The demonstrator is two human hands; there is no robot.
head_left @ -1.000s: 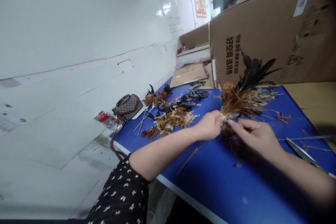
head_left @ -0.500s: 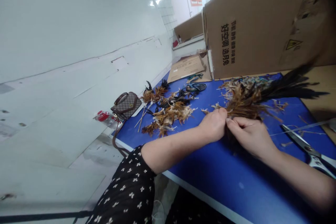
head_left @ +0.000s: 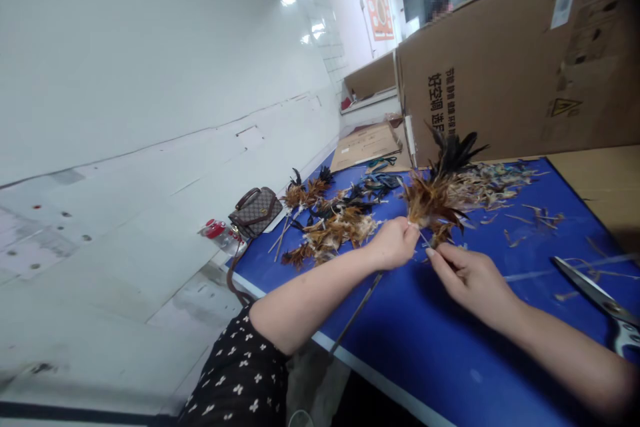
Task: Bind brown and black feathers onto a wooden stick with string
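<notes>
- Your left hand [head_left: 397,243] is closed around the base of the feather bundle [head_left: 427,197], fingers curled in, so the part inside your grip is hidden
- The bundle is above the blue table [head_left: 400,340], just in front of you, brown feathers low and black ones fanning upward
- Your right hand [head_left: 473,277] is nearly shut, thumb and fingertip pinching a thin pale strand [head_left: 424,239] that runs to the bundle's base; its far end is too small to make out
- A thin stick [head_left: 357,310] slants from beneath your left hand past the near table edge, and you cannot tell whether your fingers hold its upper end
- Open scissors [head_left: 595,290] lie near your right forearm, their handles cut off by the right side of the view
- Loose feathers [head_left: 490,187] lie beyond your right hand, and tied feather clusters [head_left: 335,230] lie left of the bundle, overlapping too much to count
- A patterned handbag [head_left: 256,212] and a red-capped bottle [head_left: 220,233] are at the table's left edge
- Behind the big cardboard box [head_left: 500,67], only a person's head [head_left: 439,8] shows, blurred
</notes>
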